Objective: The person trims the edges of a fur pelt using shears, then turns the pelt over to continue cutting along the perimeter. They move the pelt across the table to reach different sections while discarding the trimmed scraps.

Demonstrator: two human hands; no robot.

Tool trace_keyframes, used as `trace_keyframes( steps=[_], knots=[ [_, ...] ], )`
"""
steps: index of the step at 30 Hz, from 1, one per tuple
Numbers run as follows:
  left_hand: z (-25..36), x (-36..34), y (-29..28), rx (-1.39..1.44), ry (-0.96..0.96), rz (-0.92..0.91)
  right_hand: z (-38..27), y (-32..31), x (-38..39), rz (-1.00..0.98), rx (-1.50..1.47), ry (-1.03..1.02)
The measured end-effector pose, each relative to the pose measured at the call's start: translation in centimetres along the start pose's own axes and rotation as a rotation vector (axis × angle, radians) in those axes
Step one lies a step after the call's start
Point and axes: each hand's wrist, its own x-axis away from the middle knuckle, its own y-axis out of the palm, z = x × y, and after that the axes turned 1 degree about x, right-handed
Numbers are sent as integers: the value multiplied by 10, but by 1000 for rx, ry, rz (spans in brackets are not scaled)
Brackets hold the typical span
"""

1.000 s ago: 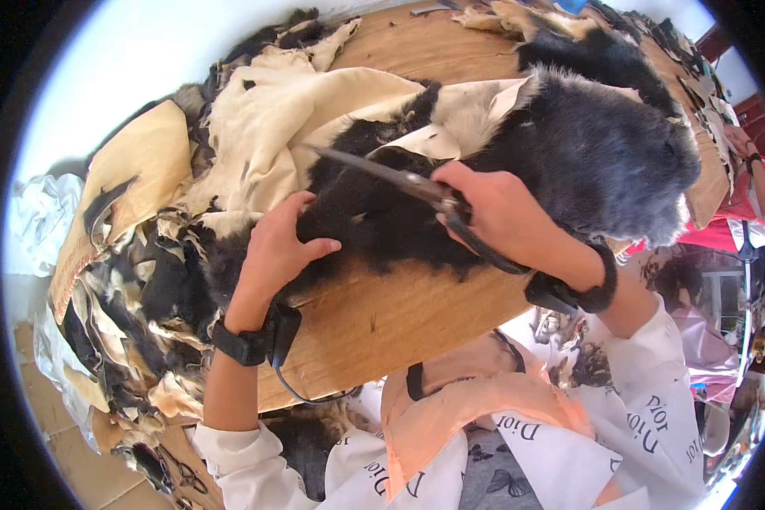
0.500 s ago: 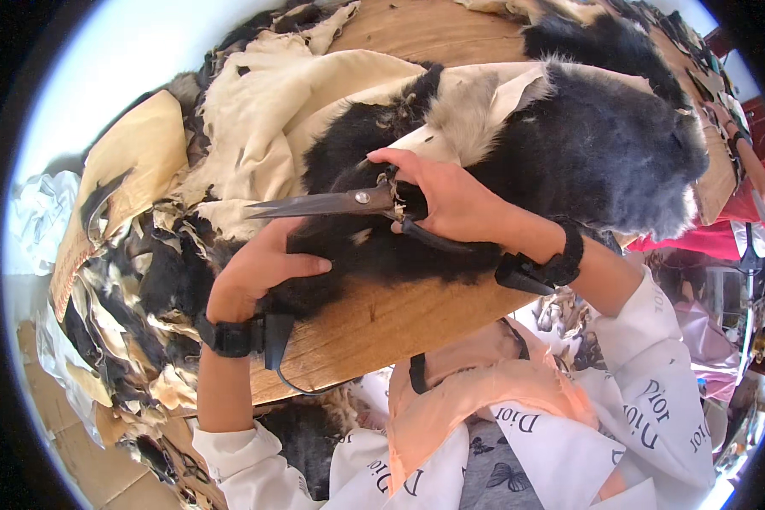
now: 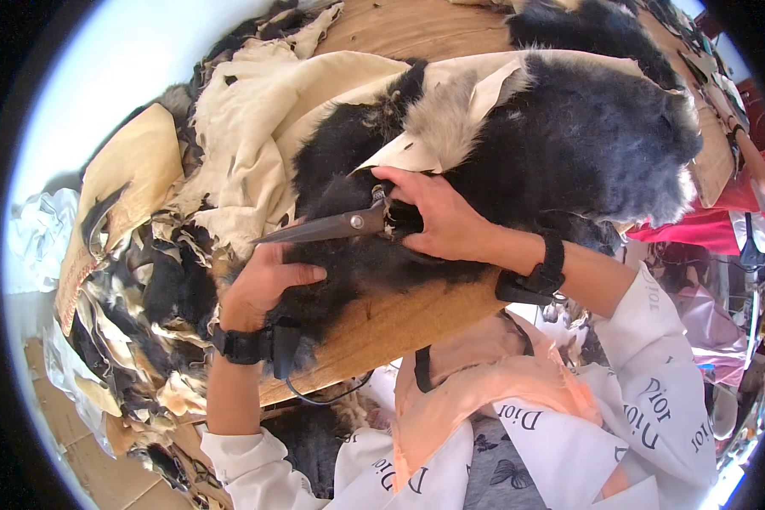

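My right hand [image 3: 446, 219] is closed round the handles of dark metal scissors [image 3: 325, 228]. The blades point left across the fur and look shut together, their tips close to my left hand [image 3: 263, 287]. That hand is closed at the near left edge of a black fur pelt [image 3: 382, 268], its thumb lying over the fur and its other fingers partly hidden behind the blades. The pelt spreads to the right, black with a grey patch [image 3: 442, 121] and a turned-up flap of pale skin [image 3: 404, 153] beyond my right hand.
A cream hide [image 3: 251, 110] lies beyond my left hand. Left of it are a curved tan piece [image 3: 136, 161] and a heap of fur scraps [image 3: 174, 293]. The wooden table's [image 3: 382, 331] near edge runs before me. At far right, a co-worker's arm [image 3: 761, 166] shows.
The scissors have tilted, tips lower, and the blades have come together. My right hand has shifted slightly downward. The view has also moved a little, with the pelt now slightly further left.
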Motion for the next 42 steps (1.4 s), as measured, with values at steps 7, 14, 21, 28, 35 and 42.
trace_keyframes(
  steps=[7,14,21,28,35,42],
  knots=[
    [1,-3,9,47,236,3,2,-1,7,-46,60,-27],
    [-17,10,10,-90,166,40,7,10,8,91,165,-77],
    [1,35,19,-202,109,135,-1,3,3,53,-81,61],
    [-16,58,37,-657,485,400,-13,-7,1,25,-121,54],
    [-23,58,65,-1335,456,640,-14,-4,3,13,-31,24],
    [-41,50,59,-1411,488,713,-20,-6,5,8,5,-44]
  ],
)
